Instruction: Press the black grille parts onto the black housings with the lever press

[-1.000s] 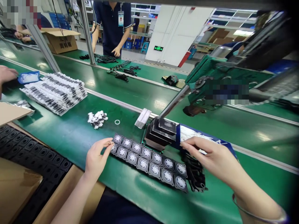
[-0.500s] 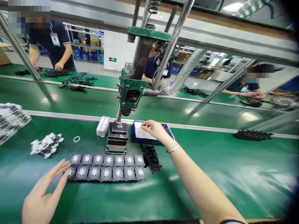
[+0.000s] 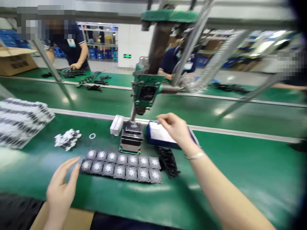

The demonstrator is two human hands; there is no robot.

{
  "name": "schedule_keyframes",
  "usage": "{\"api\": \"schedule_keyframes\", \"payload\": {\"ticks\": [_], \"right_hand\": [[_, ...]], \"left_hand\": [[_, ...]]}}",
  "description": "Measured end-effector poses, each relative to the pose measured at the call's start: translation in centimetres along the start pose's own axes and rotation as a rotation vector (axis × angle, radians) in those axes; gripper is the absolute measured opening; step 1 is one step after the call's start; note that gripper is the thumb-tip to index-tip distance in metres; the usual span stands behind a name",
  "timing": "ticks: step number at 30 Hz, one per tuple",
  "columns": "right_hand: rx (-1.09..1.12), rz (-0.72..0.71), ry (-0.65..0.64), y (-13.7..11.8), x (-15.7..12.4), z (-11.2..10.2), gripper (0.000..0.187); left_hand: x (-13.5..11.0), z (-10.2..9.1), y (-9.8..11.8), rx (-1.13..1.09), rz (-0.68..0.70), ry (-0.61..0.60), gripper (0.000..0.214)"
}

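My left hand point(image 3: 61, 184) hovers open, fingers stretched out, just left of two rows of small black square fans with white rotors point(image 3: 121, 165) on the green belt. My right hand point(image 3: 174, 127) reaches over a blue tray of white parts point(image 3: 160, 135), its fingers curled in a pinch; what they hold I cannot make out. A black block fixture point(image 3: 131, 136) stands under the green press point(image 3: 145, 89), left of the tray. A pile of black fan frames point(image 3: 168, 161) lies right of the rows.
A white block point(image 3: 116, 125), a white ring point(image 3: 92, 136) and a heap of small white parts point(image 3: 66, 139) lie left of the fixture. Stacked black-and-white strips point(image 3: 21, 121) fill the far left. People work at the far belt, with black cables point(image 3: 92, 83) there.
My view has swung from left to face the press. My left hand left the fan row and opened. My right hand moved from the frame pile up over the blue tray.
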State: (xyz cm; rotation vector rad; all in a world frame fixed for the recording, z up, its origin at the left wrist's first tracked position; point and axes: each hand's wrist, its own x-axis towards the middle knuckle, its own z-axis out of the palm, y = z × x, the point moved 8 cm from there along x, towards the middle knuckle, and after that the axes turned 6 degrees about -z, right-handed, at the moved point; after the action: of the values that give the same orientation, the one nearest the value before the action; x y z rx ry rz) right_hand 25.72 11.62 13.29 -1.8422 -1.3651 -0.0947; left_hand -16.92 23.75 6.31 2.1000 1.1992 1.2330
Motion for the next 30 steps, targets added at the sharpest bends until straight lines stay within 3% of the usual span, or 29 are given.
{"api": "schedule_keyframes", "payload": {"ticks": [2, 4, 9, 13, 16, 19, 30], "right_hand": [[0.232, 0.002, -0.013, -2.6, -1.4, -0.3, 0.018], [0.415, -0.008, -0.109, -5.7, -2.7, 0.9, 0.02], [0.595, -0.149, -0.445, -13.5, -5.1, 8.4, 0.014], [0.471, -0.435, -0.487, -17.7, -5.8, 13.2, 0.012], [0.371, -0.566, -0.476, -19.1, -6.1, 15.4, 0.008], [0.34, -0.596, -0.478, -19.4, -6.2, 16.6, 0.005], [0.314, -0.605, -0.53, -20.0, -6.3, 17.6, 0.006]], "left_hand": [[0.1, 0.3, 0.7, -0.003, 0.009, -0.009, 0.02], [0.0, 1.1, 1.4, 0.018, 0.046, -0.062, 0.022], [-0.9, 3.2, 1.2, 0.069, 0.107, -0.202, 0.055], [-1.5, 4.2, -0.2, 0.072, 0.053, -0.266, 0.078], [-1.6, 4.7, -0.8, 0.042, 0.026, -0.304, 0.081], [-1.4, 4.9, -1.0, 0.006, 0.015, -0.321, 0.079], [-1.4, 5.2, -1.5, -0.06, -0.023, -0.358, 0.079]]}}
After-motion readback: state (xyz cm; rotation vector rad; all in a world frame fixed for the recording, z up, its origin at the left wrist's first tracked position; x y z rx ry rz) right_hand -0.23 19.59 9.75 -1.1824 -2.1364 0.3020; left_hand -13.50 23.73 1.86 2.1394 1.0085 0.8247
